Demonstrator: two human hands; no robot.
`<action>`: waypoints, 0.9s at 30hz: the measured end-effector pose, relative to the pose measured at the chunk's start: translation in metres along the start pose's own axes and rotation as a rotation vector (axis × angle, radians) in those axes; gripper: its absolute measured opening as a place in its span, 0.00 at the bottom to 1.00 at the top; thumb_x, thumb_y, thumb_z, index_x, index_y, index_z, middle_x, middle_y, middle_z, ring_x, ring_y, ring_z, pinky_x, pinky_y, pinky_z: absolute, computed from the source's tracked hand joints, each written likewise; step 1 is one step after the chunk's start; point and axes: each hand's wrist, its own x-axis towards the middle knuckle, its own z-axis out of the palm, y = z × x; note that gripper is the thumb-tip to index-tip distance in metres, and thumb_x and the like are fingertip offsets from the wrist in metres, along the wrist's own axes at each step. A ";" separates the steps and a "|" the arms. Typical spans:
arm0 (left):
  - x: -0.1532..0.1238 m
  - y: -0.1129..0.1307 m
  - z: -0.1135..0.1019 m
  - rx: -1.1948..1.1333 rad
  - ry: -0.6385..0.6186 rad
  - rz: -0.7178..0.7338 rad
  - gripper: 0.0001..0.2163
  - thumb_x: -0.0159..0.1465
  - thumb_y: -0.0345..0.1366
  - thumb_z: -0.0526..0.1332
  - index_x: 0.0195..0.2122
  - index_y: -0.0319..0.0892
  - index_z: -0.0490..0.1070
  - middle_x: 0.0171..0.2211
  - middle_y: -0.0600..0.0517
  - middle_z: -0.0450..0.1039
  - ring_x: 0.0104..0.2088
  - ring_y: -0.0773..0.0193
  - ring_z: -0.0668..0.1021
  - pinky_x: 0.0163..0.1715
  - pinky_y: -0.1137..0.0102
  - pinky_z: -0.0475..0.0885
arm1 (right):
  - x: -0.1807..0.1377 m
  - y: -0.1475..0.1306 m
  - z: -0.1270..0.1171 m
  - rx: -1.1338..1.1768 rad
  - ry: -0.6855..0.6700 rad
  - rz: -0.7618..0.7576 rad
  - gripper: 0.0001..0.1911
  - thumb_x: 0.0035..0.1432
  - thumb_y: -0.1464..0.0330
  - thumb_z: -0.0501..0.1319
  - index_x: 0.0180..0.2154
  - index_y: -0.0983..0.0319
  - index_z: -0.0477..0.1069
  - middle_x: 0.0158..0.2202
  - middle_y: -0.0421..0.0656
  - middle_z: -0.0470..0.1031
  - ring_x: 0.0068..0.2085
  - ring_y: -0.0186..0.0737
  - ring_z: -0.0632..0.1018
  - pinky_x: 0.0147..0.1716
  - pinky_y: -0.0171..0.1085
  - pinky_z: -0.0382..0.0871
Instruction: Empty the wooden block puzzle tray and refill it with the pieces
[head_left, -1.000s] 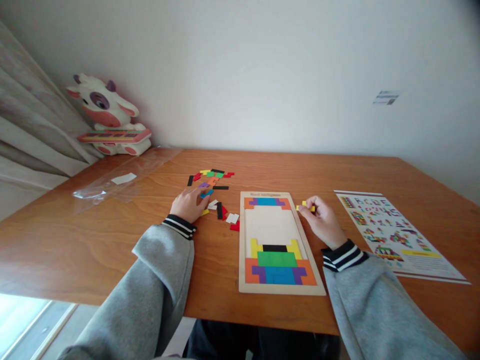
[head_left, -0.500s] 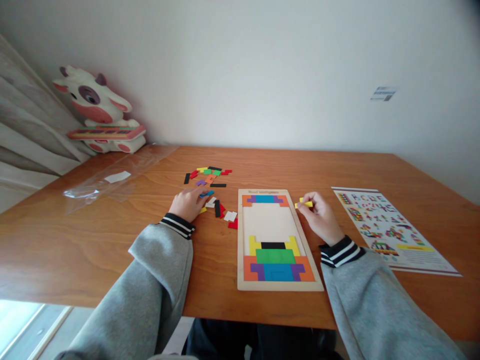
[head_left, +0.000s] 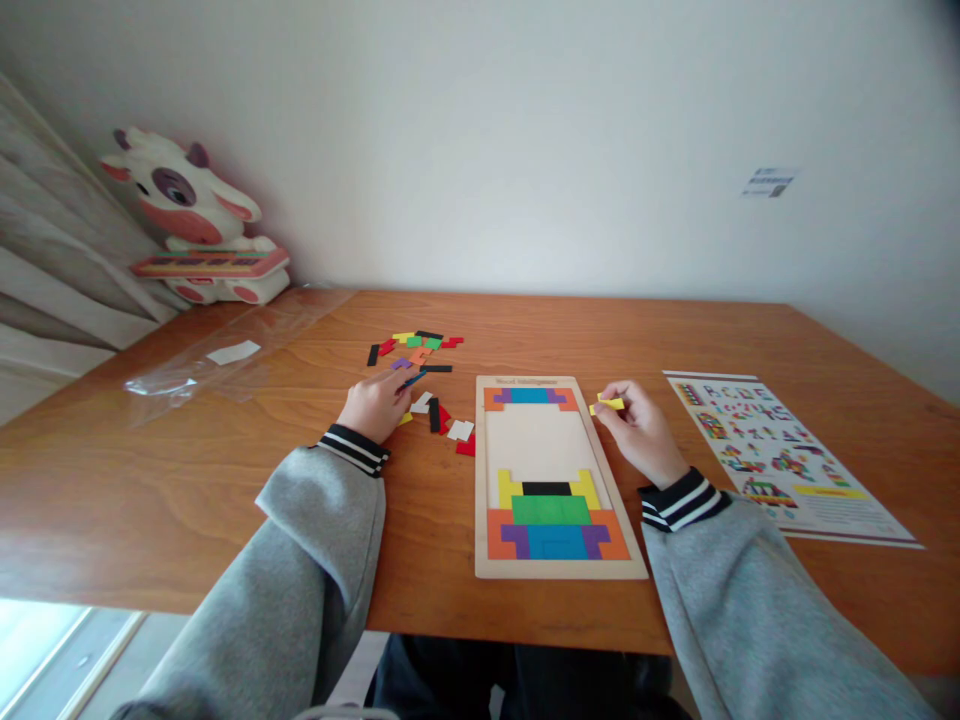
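Observation:
Between the fingertips of my left hand (head_left: 373, 404) is a blue puzzle piece (head_left: 411, 380), tilted so that its thin edge shows. My right hand (head_left: 637, 430) pinches a yellow puzzle piece (head_left: 609, 404) just off the right edge of the wooden puzzle board (head_left: 484, 470). Blue, purple and orange pieces fill the board's far end; orange, purple, blue, green, black and yellow ones fill the near end, with bare wood between. Close by my left hand lie white pieces (head_left: 460, 431), a black piece (head_left: 433, 415) and red pieces (head_left: 466, 449).
Farther back lies a loose group of coloured pieces (head_left: 420, 355). A printed pattern sheet (head_left: 787, 450) is on the right. At the left are a clear plastic bag (head_left: 180, 370) and a cow-shaped toy keyboard (head_left: 214, 265). The table's near edge runs just in front of my legs.
The blue piece has turned in my left fingers, from showing its flat face to showing its edge. My right hand keeps the yellow piece in nearly the same spot.

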 end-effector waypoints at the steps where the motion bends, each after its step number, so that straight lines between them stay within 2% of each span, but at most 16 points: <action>1: 0.000 0.002 0.000 -0.037 0.024 0.030 0.14 0.65 0.35 0.57 0.48 0.45 0.77 0.48 0.47 0.80 0.47 0.55 0.81 0.48 0.64 0.76 | 0.000 0.000 0.000 0.001 0.004 -0.001 0.12 0.53 0.59 0.64 0.34 0.57 0.64 0.30 0.40 0.68 0.31 0.40 0.70 0.29 0.38 0.64; 4: 0.001 0.011 -0.002 -0.179 0.092 0.134 0.11 0.67 0.35 0.57 0.44 0.45 0.79 0.44 0.47 0.81 0.47 0.58 0.81 0.50 0.65 0.75 | 0.000 0.000 0.001 0.009 0.009 -0.008 0.11 0.53 0.59 0.63 0.34 0.57 0.64 0.31 0.40 0.69 0.31 0.40 0.70 0.30 0.38 0.65; 7: 0.002 0.024 -0.007 -0.280 0.108 0.286 0.10 0.66 0.35 0.58 0.38 0.46 0.81 0.41 0.48 0.80 0.42 0.61 0.80 0.48 0.63 0.76 | 0.000 0.000 0.001 0.008 0.005 -0.016 0.11 0.54 0.60 0.63 0.34 0.57 0.64 0.31 0.40 0.69 0.32 0.40 0.70 0.31 0.39 0.65; 12: 0.002 0.041 -0.013 -0.346 0.006 0.485 0.10 0.66 0.34 0.60 0.38 0.52 0.82 0.42 0.49 0.80 0.40 0.63 0.78 0.42 0.65 0.76 | 0.000 0.001 0.000 -0.010 -0.007 -0.018 0.10 0.55 0.61 0.63 0.35 0.57 0.65 0.30 0.39 0.69 0.31 0.39 0.70 0.29 0.37 0.64; 16: -0.003 0.054 -0.008 -0.447 -0.121 0.608 0.10 0.68 0.35 0.59 0.42 0.51 0.81 0.38 0.48 0.81 0.37 0.63 0.79 0.41 0.66 0.76 | 0.000 0.001 0.000 -0.010 -0.017 -0.013 0.09 0.54 0.62 0.62 0.34 0.57 0.65 0.30 0.39 0.69 0.31 0.39 0.70 0.28 0.37 0.64; 20: -0.008 0.070 -0.002 -0.511 -0.199 0.633 0.10 0.68 0.35 0.59 0.43 0.51 0.80 0.38 0.47 0.81 0.39 0.62 0.80 0.43 0.64 0.76 | 0.000 0.000 0.001 -0.009 -0.017 -0.012 0.09 0.54 0.62 0.62 0.34 0.57 0.65 0.30 0.39 0.69 0.31 0.39 0.70 0.28 0.37 0.64; 27: -0.013 0.087 -0.007 -0.564 -0.182 0.685 0.12 0.63 0.30 0.62 0.44 0.50 0.80 0.38 0.49 0.81 0.38 0.61 0.78 0.43 0.64 0.76 | 0.000 0.000 0.000 -0.005 -0.027 -0.016 0.08 0.54 0.63 0.62 0.34 0.57 0.65 0.30 0.40 0.70 0.31 0.38 0.70 0.28 0.37 0.64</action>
